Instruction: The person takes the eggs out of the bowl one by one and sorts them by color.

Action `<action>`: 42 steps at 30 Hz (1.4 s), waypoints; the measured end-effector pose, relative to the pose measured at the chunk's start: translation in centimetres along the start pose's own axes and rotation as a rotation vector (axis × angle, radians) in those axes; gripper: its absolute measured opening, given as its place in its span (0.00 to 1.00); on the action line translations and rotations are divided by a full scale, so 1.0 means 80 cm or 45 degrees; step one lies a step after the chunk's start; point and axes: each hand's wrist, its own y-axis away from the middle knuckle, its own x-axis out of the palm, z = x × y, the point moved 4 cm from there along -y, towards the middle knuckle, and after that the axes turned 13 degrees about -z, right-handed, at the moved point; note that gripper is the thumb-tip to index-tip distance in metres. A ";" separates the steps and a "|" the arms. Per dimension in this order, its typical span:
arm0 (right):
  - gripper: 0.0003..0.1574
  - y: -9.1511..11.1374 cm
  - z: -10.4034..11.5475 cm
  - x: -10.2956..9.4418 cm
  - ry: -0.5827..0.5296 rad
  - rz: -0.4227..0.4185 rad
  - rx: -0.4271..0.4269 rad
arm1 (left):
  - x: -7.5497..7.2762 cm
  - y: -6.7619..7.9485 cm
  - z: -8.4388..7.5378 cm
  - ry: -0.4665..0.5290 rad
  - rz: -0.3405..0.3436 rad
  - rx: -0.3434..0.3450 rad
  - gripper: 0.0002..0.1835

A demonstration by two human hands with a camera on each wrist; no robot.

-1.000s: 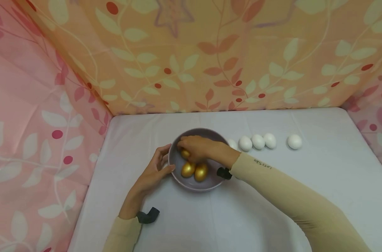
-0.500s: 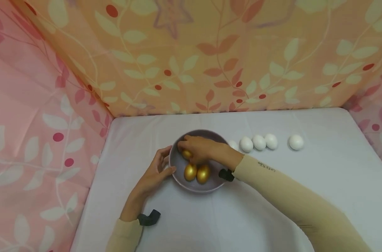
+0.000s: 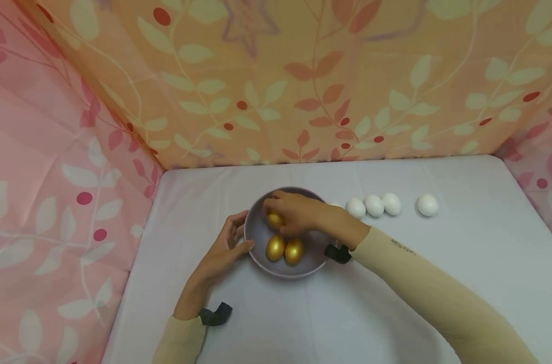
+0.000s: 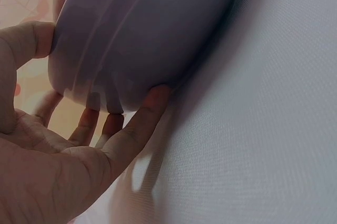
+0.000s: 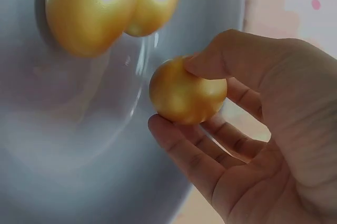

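Observation:
A round mauve bowl (image 3: 299, 272) stands on the white-covered table. My left hand (image 3: 223, 247) holds its left side, thumb at the rim; in the left wrist view the fingers (image 4: 134, 132) spread along the outer wall. Inside the bowl, my right hand (image 3: 294, 212) pinches a golden egg (image 5: 181, 95) between thumb and fingers, near the far left wall. Two more golden eggs, a left one (image 3: 275, 248) and a right one (image 3: 293, 252), lie side by side on the bowl's floor, just nearer to me than the hand.
Several white eggs (image 3: 374, 206) lie in a row right of the bowl, one partly hidden behind the right wrist. Another white egg (image 3: 427, 205) lies apart, farther right. Patterned cloth walls (image 3: 276, 121) rise behind and beside the table (image 3: 258, 323).
My right hand has shifted slightly right and away from me with the golden egg between its fingers. My left hand stays on the bowl.

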 end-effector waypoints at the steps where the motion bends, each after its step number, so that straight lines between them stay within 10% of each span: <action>1: 0.23 0.003 -0.001 -0.003 -0.010 -0.015 -0.003 | 0.000 0.000 0.000 0.001 0.002 0.000 0.41; 28: 0.28 0.101 -0.038 -0.050 -0.545 -0.512 0.225 | -0.004 0.002 0.006 -0.003 -0.019 0.005 0.41; 42: 0.30 0.173 -0.081 -0.033 -0.808 -0.749 0.397 | 0.000 0.001 0.002 0.033 0.004 0.012 0.42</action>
